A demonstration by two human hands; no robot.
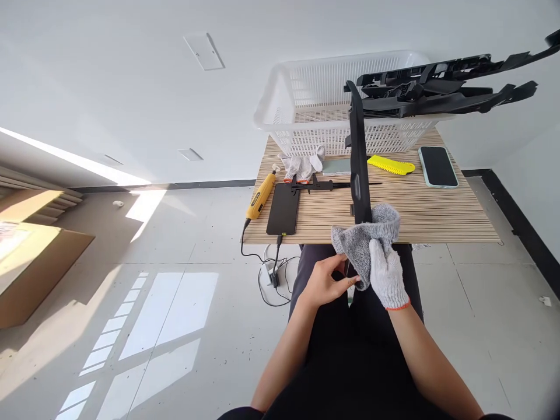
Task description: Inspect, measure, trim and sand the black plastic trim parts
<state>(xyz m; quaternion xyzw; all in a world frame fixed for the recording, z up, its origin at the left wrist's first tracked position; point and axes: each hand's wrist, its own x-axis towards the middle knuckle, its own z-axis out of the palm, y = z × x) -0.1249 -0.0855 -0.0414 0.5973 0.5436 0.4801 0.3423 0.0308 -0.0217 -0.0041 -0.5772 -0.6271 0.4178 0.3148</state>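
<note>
A long black plastic trim piece (360, 157) rises from my lap across the table's front edge, its far end in front of the basket. My left hand (328, 282) is bare and grips the trim's near end between thumb and fingers, beside the cloth. In a white knitted glove with an orange cuff, my right hand (387, 274) is closed on a grey cloth (361, 242). That cloth is wrapped over the lower part of the trim and hides it there.
On the striped table (429, 216) are a yellow rotary tool (261, 196), a black tablet-like slab (283, 209), calipers (321, 185), a spare glove (301, 165), a grey-green block (336, 167), a yellow cutter (391, 165) and a phone (437, 167). Behind, a white basket (301, 125) holds black trims (437, 102). Cables (275, 274) hang at left.
</note>
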